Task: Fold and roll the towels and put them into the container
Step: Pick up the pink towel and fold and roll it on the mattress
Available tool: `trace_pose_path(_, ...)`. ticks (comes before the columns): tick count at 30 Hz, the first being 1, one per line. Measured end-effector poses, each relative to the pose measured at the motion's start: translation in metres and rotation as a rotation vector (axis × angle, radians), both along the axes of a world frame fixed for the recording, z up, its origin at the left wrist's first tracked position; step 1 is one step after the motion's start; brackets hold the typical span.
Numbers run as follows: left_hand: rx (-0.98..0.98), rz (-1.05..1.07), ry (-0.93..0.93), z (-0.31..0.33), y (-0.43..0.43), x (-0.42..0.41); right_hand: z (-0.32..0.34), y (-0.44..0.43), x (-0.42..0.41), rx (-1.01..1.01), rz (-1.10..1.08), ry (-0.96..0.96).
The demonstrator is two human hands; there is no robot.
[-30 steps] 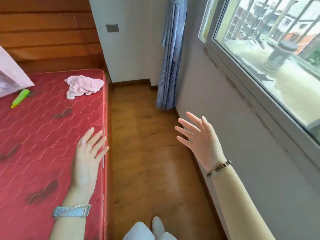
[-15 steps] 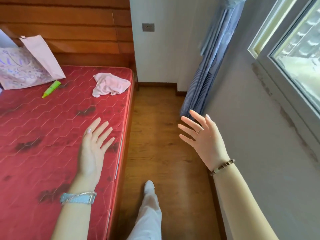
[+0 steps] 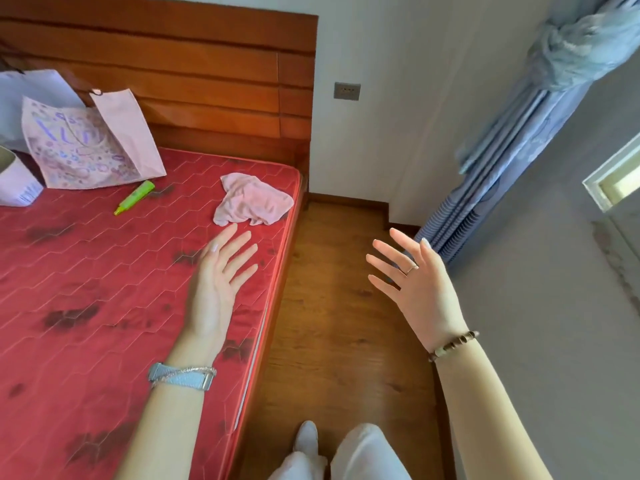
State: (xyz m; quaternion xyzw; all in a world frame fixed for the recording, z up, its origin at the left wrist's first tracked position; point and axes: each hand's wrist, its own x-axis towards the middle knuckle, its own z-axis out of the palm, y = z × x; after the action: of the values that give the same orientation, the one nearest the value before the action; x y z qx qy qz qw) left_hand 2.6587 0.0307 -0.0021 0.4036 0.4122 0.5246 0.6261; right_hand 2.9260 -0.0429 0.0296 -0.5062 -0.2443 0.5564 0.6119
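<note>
Mattress (image 3: 104,289) fills the left half of my view, red and quilted, with the floor (image 3: 339,306) running beside it to the wall. Against the headboard (image 3: 173,81) leans a pink bag (image 3: 93,147). A pale box (image 3: 15,183) shows at the left edge, and I cannot tell whether either one is the container. The towel (image 3: 252,200) lies crumpled near the mattress's far right corner, pink and thin-looking, all loose folds. I judge it light, limp and unbreakable, and it should sag wherever it goes unsupported. I'd pinch two neighbouring corners and lift it flat, though no corner shows clearly from here. My left hand (image 3: 218,289) is over the mattress, fingers straight and spread, tips just short of the towel, holding nothing. My right hand (image 3: 415,289) is over the floor, fingers wide, empty. A green tube (image 3: 135,197) lies beside the bag.
</note>
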Motion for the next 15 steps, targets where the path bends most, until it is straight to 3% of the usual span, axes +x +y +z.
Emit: trace_pose_path(15, -0.052, 0.177, 0.050, -0.020, 0.134, 0.053, -0.016, 0.195, 0.055, -0.039, 0.189, -0.044)
